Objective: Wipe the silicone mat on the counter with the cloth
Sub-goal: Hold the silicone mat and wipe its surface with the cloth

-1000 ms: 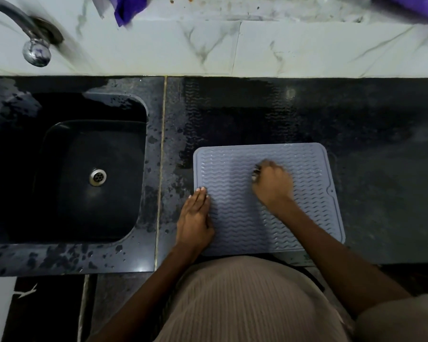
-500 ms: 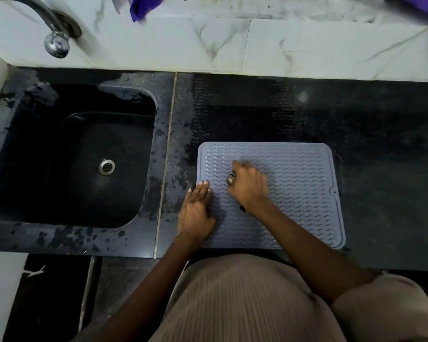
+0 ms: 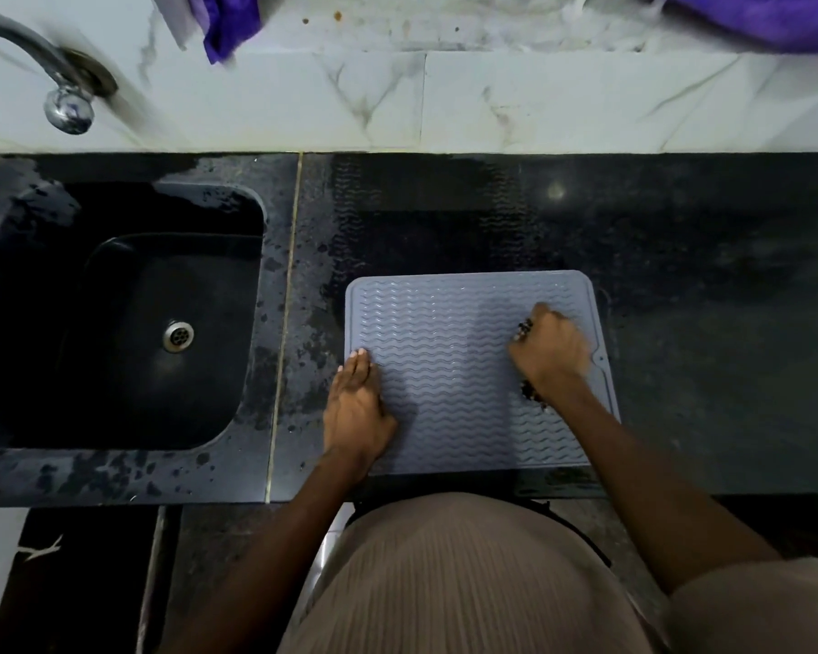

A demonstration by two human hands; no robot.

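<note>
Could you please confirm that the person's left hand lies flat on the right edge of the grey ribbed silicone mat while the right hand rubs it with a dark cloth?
Not quite: the head view shows the left hand flat on the left edge of the grey ribbed silicone mat, not the right. The right hand does rub it with a dark cloth.

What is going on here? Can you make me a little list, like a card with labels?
place: dark counter with a sink on the left
mat: grey silicone mat with wavy ridges, lying flat near the counter's front edge
left hand: left hand flat, fingers straight, pressing the mat's left edge
right hand: right hand curled round a dark cloth, mostly hidden, on the mat's right side
tap: metal tap above the sink
counter state: wet patches around the sink
</note>
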